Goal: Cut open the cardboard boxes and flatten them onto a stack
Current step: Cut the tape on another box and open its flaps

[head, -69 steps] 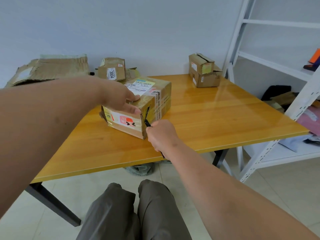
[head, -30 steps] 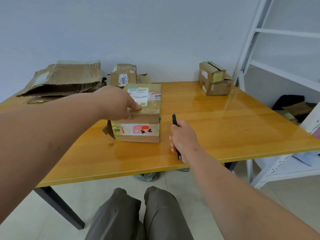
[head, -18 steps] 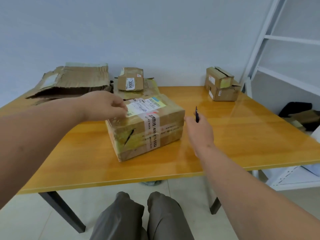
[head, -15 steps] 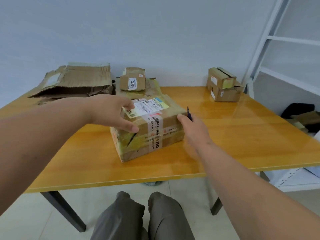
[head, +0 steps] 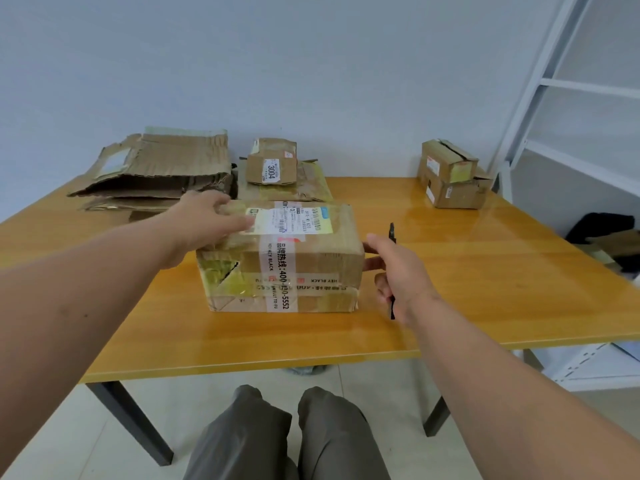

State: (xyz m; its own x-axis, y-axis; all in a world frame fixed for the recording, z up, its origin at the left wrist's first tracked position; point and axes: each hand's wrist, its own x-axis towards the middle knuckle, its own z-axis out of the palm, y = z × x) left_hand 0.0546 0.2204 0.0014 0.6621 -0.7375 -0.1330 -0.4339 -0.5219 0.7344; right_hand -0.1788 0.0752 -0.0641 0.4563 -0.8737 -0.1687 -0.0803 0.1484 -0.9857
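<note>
A taped cardboard box [head: 311, 268] with a white shipping label on top lies lengthwise in the middle of the wooden table [head: 485, 282]. My left hand [head: 211, 220] rests flat on its top left corner, fingers straight over the label's edge. My right hand [head: 398, 271] is at the box's right end, its thumb and forefinger touching that end, while the other fingers grip a thin black cutter [head: 392, 237] that sticks out above and below the fist. A slit shows in the yellow tape on the box's front left.
Flattened cardboard [head: 152, 171] is stacked at the back left. A small box labelled 3004 [head: 272, 162] sits on flat cardboard at the back centre, two small boxes [head: 452, 178] at the back right. A white shelf rack [head: 568, 140] stands to the right. My knees are below the table's front edge.
The box has been turned so that its long side faces me. My right hand left the cut corner and moved round to the box's right end with the cutter; my left hand stayed on top.
</note>
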